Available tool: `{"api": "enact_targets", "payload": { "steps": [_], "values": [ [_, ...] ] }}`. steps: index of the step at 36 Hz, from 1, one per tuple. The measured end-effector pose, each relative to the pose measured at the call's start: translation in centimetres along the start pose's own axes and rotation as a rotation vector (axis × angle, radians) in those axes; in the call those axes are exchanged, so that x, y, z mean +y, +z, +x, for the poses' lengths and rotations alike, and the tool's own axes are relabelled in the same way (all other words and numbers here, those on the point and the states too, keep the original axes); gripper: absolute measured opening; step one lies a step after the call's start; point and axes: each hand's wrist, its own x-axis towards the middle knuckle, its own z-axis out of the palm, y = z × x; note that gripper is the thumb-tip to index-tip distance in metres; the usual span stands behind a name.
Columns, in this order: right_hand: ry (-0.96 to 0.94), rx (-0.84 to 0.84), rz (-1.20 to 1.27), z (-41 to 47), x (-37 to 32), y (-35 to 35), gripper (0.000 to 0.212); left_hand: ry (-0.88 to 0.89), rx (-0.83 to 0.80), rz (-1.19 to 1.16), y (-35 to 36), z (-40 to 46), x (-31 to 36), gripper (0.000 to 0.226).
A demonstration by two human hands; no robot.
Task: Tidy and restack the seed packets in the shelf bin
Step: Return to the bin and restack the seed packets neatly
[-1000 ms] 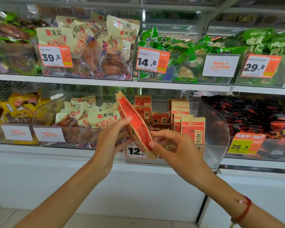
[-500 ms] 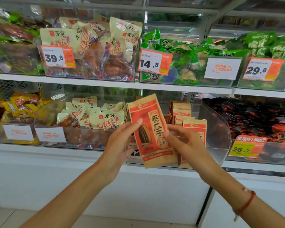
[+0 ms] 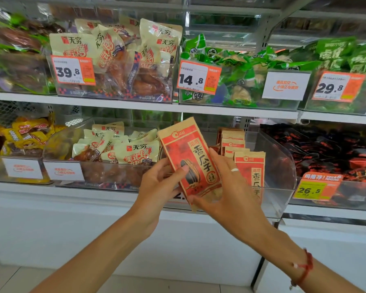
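The white lower shelf (image 3: 97, 194) carries clear plastic bins along its front edge: a seed-packet bin (image 3: 281, 166), a cream snack-pack bin (image 3: 106, 172) left, a dark-packet bin (image 3: 347, 195) right.

Both my forearms are bare, no sleeves reaching into view. On my right hand (image 3: 230, 193) I see a thin pale ring (image 3: 234, 170) around one finger. A red cord bracelet (image 3: 304, 269) with a small light bead circles my right wrist. My left hand (image 3: 156, 187) wears nothing.

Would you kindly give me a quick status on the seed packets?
Both hands, left and right, grip one seed packet, front showing. Clear bin holds upright packets. Nothing blocking.
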Motion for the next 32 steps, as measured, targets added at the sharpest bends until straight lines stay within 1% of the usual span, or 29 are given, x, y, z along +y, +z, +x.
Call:
{"api": "enact_targets", "payload": {
  "steps": [3,6,8,12,15,18,21,23,26,30,32],
  "values": [
    [-0.009,0.009,-0.036,-0.3,-0.2,0.4,0.107,-0.001,0.000,0.006,0.4,-0.2,-0.1,0.023],
    [0.018,0.011,-0.007,-0.1,-0.3,0.3,0.102,-0.023,-0.044,0.023,0.4,-0.3,0.3,0.024],
    [0.086,-0.026,0.136,0.3,-0.4,-0.1,0.093,-0.034,-0.083,0.053,0.2,-0.2,0.8,0.029],
    [0.379,-0.184,0.619,1.1,-0.5,-1.2,0.065,-0.071,-0.161,0.083,-0.6,0.2,1.5,0.038],
    [0.477,-0.252,0.784,1.3,-0.3,-1.4,0.059,-0.135,-0.209,0.092,-1.0,0.6,1.5,0.052],
    [0.476,-0.309,0.829,1.1,-0.4,-1.5,0.063,-0.191,-0.273,0.070,-1.3,0.8,1.4,0.054],
    [0.451,-0.343,0.798,1.1,-0.6,-1.7,0.068,-0.185,-0.305,0.071,-1.5,0.9,1.4,0.045],
    [0.422,-0.352,0.744,1.1,-0.7,-2.0,0.063,-0.171,-0.307,0.080,-1.8,0.9,1.4,0.046],
    [0.408,-0.289,0.749,1.4,-0.7,-2.6,0.047,-0.149,-0.336,0.172,-2.0,0.9,1.3,0.050],
    [0.401,-0.141,0.790,1.6,-0.3,-2.9,0.036,-0.133,-0.339,0.327,-1.7,0.7,0.7,0.060],
    [0.416,-0.129,0.812,1.6,-0.1,-3.0,0.034,-0.133,-0.335,0.341,-1.4,0.7,0.4,0.064]
  ]
}}
